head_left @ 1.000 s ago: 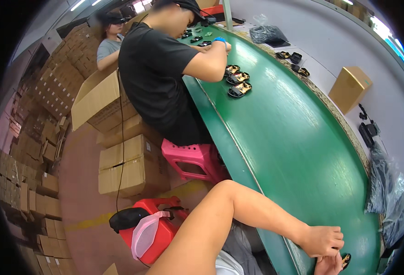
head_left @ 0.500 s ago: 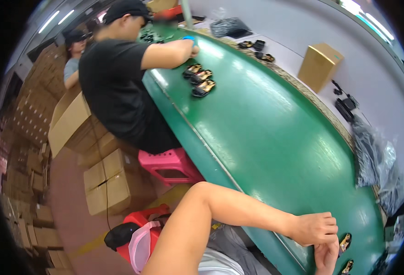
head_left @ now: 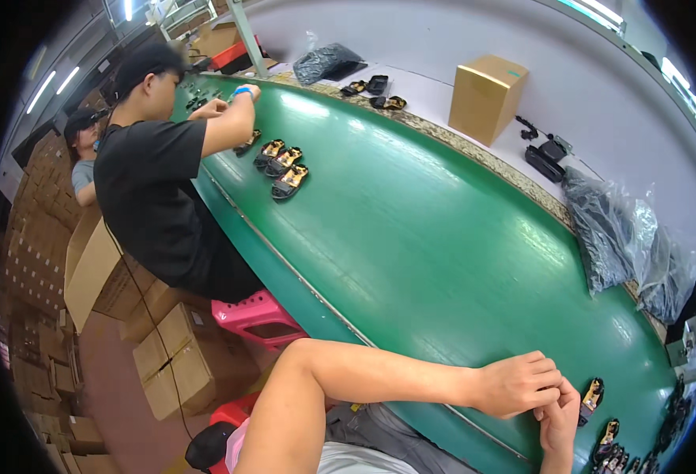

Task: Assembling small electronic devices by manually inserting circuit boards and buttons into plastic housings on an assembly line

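Note:
My left hand (head_left: 518,385) rests over the near edge of a green work surface, its fingers curled together against my right hand. Beside and slightly below it is my right hand (head_left: 560,419), bent at the wrist with curled fingers, partly covered by the left. Anything between the fingers is hidden. Just right of my hands lies a small black item with an orange-yellow patch (head_left: 592,401), apart from them. A cluster of similar black items (head_left: 613,454) sits nearer the lower right edge.
The green surface (head_left: 411,237) runs to the far left, where a co-worker in black (head_left: 158,158) handles small parts beside several black items (head_left: 284,170). Along the back ledge stand a cardboard box (head_left: 486,99) and plastic bags (head_left: 601,229). A pink stool (head_left: 257,316) and cartons (head_left: 182,359) are left.
The view has swung, shifting the co-worker leftward and showing more black items at the lower right. My hands remain together with fingers curled. The co-worker's second hand now shows.

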### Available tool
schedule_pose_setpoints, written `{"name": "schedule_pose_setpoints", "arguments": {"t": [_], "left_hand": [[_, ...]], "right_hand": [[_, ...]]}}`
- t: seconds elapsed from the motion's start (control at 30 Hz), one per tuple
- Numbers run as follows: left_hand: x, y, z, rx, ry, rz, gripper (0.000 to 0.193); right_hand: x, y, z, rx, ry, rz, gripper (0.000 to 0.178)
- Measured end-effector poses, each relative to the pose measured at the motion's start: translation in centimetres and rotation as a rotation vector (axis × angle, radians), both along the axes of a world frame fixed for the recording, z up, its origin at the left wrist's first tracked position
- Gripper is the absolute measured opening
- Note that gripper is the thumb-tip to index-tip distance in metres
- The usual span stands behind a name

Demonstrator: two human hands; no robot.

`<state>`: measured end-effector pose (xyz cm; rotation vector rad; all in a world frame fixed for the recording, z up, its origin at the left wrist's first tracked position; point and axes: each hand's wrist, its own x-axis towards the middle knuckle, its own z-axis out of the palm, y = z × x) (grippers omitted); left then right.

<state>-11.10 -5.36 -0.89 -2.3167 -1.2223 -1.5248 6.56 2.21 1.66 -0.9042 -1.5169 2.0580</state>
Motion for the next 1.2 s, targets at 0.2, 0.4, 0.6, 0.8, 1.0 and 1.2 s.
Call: {"name": "schedule_pose_setpoints", "arguments": {"t": [0.2, 0.4, 0.6, 0.8, 1.0, 1.2], "left_hand": [[-0.3, 0.2, 0.2, -0.009, 0.016, 0.016, 0.020], [-0.5, -0.1, -0.3, -0.089, -0.060, 0.014, 0.020], [-0.7, 0.0, -0.2, -0.145, -0.104, 0.006, 0.018], [-0.7, 0.1, -0.8, -0.197, -0.082, 0.018, 0.017], [-0.6, 0.1, -0.8, -0.243, -0.149, -0.010, 0.019], [-0.7, 0.3, -1.2, -0.219, -0.086, 0.044, 0.017]], "right_hand": [[0.6, 0.3, 0.6, 0.033, -0.010, 0.033, 0.023], [0.7, 0.2, -0.5, 0.191, -0.083, -0.013, 0.015], [1.0, 0.2, -0.6, 0.421, -0.196, -0.009, 0.016], [0.9, 0.2, -0.8, 0.435, -0.153, -0.013, 0.017], [1.1, 0.2, -1.3, 0.410, -0.158, -0.027, 0.022], [1.5, 0.3, -1.8, 0.512, -0.185, -0.024, 0.029]]}}
